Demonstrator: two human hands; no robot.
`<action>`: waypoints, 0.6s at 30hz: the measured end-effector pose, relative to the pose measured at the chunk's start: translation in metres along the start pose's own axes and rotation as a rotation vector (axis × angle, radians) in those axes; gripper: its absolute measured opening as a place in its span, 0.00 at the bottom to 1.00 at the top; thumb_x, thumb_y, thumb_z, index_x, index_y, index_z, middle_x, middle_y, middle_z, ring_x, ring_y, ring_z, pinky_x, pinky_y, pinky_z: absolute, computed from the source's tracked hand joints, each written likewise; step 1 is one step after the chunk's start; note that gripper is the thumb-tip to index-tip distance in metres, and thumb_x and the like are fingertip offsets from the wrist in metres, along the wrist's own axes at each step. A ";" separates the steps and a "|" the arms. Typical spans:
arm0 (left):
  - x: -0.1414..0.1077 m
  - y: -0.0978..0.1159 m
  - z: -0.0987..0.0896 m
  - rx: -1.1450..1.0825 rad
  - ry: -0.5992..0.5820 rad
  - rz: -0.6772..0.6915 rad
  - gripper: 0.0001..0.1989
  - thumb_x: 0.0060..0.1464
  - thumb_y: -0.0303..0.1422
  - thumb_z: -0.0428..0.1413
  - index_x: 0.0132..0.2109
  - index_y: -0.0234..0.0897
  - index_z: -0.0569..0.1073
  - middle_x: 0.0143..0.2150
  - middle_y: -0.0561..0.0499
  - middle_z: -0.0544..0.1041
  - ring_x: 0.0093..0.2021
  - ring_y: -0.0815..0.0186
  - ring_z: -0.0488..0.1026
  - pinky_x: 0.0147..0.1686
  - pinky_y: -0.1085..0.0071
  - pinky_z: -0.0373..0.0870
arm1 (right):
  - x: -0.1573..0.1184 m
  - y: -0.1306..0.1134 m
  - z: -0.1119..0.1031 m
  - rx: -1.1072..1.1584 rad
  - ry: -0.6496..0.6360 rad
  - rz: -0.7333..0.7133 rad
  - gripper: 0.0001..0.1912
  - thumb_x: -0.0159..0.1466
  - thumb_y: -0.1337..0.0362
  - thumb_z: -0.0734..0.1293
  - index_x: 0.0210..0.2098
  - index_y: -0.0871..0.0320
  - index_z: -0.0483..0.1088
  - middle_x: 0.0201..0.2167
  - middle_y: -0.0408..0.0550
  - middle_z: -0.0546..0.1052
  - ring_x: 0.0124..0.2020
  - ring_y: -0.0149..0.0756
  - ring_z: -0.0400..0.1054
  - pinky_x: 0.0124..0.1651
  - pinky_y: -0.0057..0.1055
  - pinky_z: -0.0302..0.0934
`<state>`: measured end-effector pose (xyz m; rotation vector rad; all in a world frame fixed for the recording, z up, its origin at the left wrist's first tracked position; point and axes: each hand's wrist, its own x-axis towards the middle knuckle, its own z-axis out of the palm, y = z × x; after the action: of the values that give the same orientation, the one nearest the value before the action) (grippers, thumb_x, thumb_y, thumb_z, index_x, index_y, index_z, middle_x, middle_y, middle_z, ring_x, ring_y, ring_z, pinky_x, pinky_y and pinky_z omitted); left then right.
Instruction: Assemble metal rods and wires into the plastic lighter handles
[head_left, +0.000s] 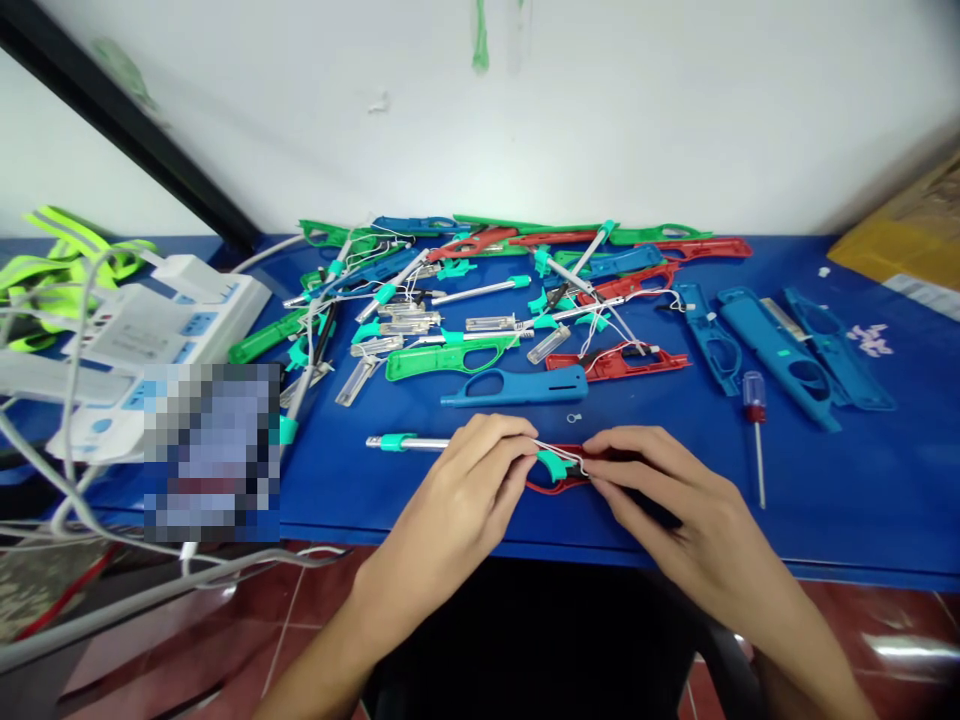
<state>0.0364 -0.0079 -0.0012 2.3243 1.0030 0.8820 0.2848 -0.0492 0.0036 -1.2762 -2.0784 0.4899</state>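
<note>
Near the front edge of the table lies a long gas lighter in pieces, with a red half shell [556, 488], a teal trigger [555, 463] and a silver tube [429, 443] reaching out to the left. Thin white wires [559, 449] run across the top of the shell. My left hand [480, 480] pinches the wires at their left end and covers part of the tube. At the right end of the shell, my right hand [679, 490] has its fingertips closed on the same wires. The fingers hide much of the shell's inside.
Behind my hands lie a blue lighter shell [525, 386], a green one [442, 360] and a heap of lighter parts. A screwdriver [756, 430] and blue shells [780, 345] are on the right. A power strip [180, 330] with cables and a blurred-out phone [217, 450] sit left.
</note>
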 end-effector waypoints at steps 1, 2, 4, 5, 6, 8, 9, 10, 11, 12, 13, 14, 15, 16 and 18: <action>0.000 -0.001 0.000 -0.013 0.002 -0.008 0.09 0.76 0.24 0.56 0.58 0.37 0.75 0.57 0.44 0.80 0.57 0.60 0.79 0.59 0.59 0.80 | 0.000 0.000 0.000 -0.006 0.006 -0.003 0.13 0.77 0.69 0.67 0.56 0.49 0.78 0.57 0.48 0.81 0.56 0.39 0.77 0.58 0.39 0.74; -0.001 -0.001 0.001 -0.022 0.006 -0.016 0.09 0.76 0.25 0.56 0.58 0.38 0.75 0.58 0.44 0.80 0.57 0.60 0.79 0.59 0.58 0.80 | 0.000 0.000 0.000 -0.014 0.014 -0.002 0.12 0.77 0.69 0.67 0.56 0.49 0.78 0.56 0.48 0.81 0.55 0.40 0.78 0.57 0.39 0.74; -0.002 -0.002 0.002 -0.035 0.017 -0.032 0.09 0.77 0.25 0.54 0.58 0.39 0.75 0.58 0.45 0.80 0.57 0.60 0.79 0.59 0.58 0.80 | 0.001 -0.001 0.001 -0.030 0.027 0.007 0.11 0.77 0.68 0.67 0.55 0.49 0.78 0.55 0.48 0.82 0.54 0.40 0.78 0.56 0.39 0.74; -0.002 -0.002 0.003 -0.038 0.021 -0.039 0.09 0.77 0.26 0.54 0.58 0.39 0.76 0.59 0.45 0.80 0.58 0.60 0.79 0.59 0.57 0.80 | 0.001 -0.001 0.001 -0.034 0.029 0.012 0.11 0.77 0.68 0.67 0.54 0.49 0.78 0.54 0.48 0.82 0.54 0.39 0.78 0.56 0.39 0.74; -0.003 -0.002 0.003 -0.038 0.021 -0.043 0.09 0.77 0.26 0.54 0.58 0.39 0.76 0.59 0.45 0.80 0.58 0.60 0.79 0.60 0.57 0.80 | 0.002 -0.002 0.002 -0.035 0.029 0.017 0.10 0.78 0.68 0.67 0.54 0.50 0.78 0.54 0.48 0.82 0.54 0.39 0.78 0.56 0.38 0.74; -0.004 -0.002 0.004 -0.028 0.012 -0.044 0.10 0.78 0.25 0.53 0.58 0.39 0.76 0.59 0.45 0.80 0.58 0.59 0.78 0.60 0.56 0.79 | 0.002 -0.003 0.002 -0.026 0.031 0.030 0.09 0.78 0.67 0.67 0.53 0.50 0.77 0.54 0.48 0.82 0.53 0.40 0.79 0.56 0.38 0.75; -0.004 -0.002 0.004 -0.020 0.005 -0.044 0.10 0.78 0.25 0.53 0.57 0.39 0.76 0.59 0.44 0.80 0.58 0.59 0.78 0.60 0.55 0.79 | 0.003 -0.003 0.002 -0.017 0.034 0.037 0.08 0.78 0.66 0.67 0.52 0.50 0.77 0.53 0.48 0.82 0.53 0.40 0.79 0.55 0.39 0.75; -0.004 -0.002 0.004 -0.015 -0.001 -0.046 0.10 0.78 0.25 0.53 0.57 0.39 0.76 0.59 0.44 0.80 0.58 0.58 0.78 0.60 0.55 0.79 | 0.003 -0.003 0.001 -0.007 0.036 0.048 0.07 0.78 0.66 0.67 0.51 0.50 0.77 0.53 0.49 0.82 0.53 0.40 0.79 0.55 0.39 0.75; -0.004 -0.002 0.004 -0.011 -0.004 -0.047 0.10 0.77 0.25 0.53 0.57 0.39 0.76 0.59 0.44 0.80 0.58 0.58 0.78 0.59 0.55 0.79 | 0.003 -0.003 0.001 0.004 0.034 0.059 0.06 0.78 0.65 0.67 0.49 0.50 0.76 0.53 0.49 0.83 0.53 0.41 0.79 0.55 0.39 0.75; -0.004 -0.002 0.003 -0.008 -0.004 -0.048 0.10 0.77 0.25 0.53 0.57 0.39 0.76 0.58 0.44 0.80 0.58 0.58 0.78 0.59 0.55 0.79 | 0.002 -0.003 0.000 0.014 0.032 0.068 0.05 0.78 0.65 0.67 0.48 0.50 0.76 0.53 0.49 0.82 0.53 0.41 0.79 0.55 0.39 0.75; -0.004 -0.002 0.003 -0.005 -0.001 -0.046 0.10 0.77 0.25 0.53 0.57 0.39 0.76 0.58 0.44 0.80 0.58 0.58 0.78 0.59 0.55 0.79 | 0.002 -0.003 0.000 0.021 0.024 0.075 0.05 0.78 0.65 0.67 0.48 0.50 0.76 0.53 0.49 0.82 0.53 0.41 0.79 0.55 0.39 0.75; -0.003 -0.002 0.003 -0.003 0.001 -0.042 0.09 0.77 0.25 0.53 0.57 0.39 0.76 0.58 0.44 0.80 0.57 0.58 0.78 0.58 0.55 0.79 | 0.002 -0.003 0.000 0.024 0.018 0.075 0.05 0.78 0.65 0.67 0.47 0.50 0.76 0.54 0.48 0.82 0.54 0.41 0.79 0.55 0.39 0.75; -0.003 -0.002 0.003 0.001 0.005 -0.034 0.09 0.77 0.25 0.53 0.57 0.39 0.76 0.58 0.45 0.80 0.57 0.58 0.78 0.58 0.55 0.79 | 0.001 -0.003 0.000 0.022 0.013 0.072 0.05 0.78 0.66 0.67 0.47 0.50 0.76 0.54 0.48 0.82 0.54 0.41 0.79 0.55 0.39 0.75; -0.003 -0.002 0.003 0.007 0.007 -0.029 0.09 0.77 0.25 0.53 0.57 0.39 0.75 0.58 0.45 0.80 0.57 0.58 0.78 0.58 0.55 0.79 | 0.001 -0.003 0.001 0.012 0.013 0.062 0.05 0.78 0.66 0.67 0.48 0.50 0.76 0.55 0.49 0.82 0.54 0.41 0.79 0.55 0.39 0.75; -0.003 -0.001 0.003 0.030 0.011 -0.021 0.09 0.77 0.24 0.53 0.56 0.38 0.75 0.58 0.44 0.80 0.57 0.58 0.79 0.57 0.56 0.79 | 0.000 -0.003 0.002 -0.027 0.023 0.023 0.07 0.77 0.68 0.67 0.49 0.50 0.76 0.55 0.49 0.81 0.54 0.41 0.78 0.56 0.40 0.75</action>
<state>0.0365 -0.0097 -0.0053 2.3319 1.0503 0.8780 0.2811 -0.0506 0.0040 -1.3170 -2.0597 0.4562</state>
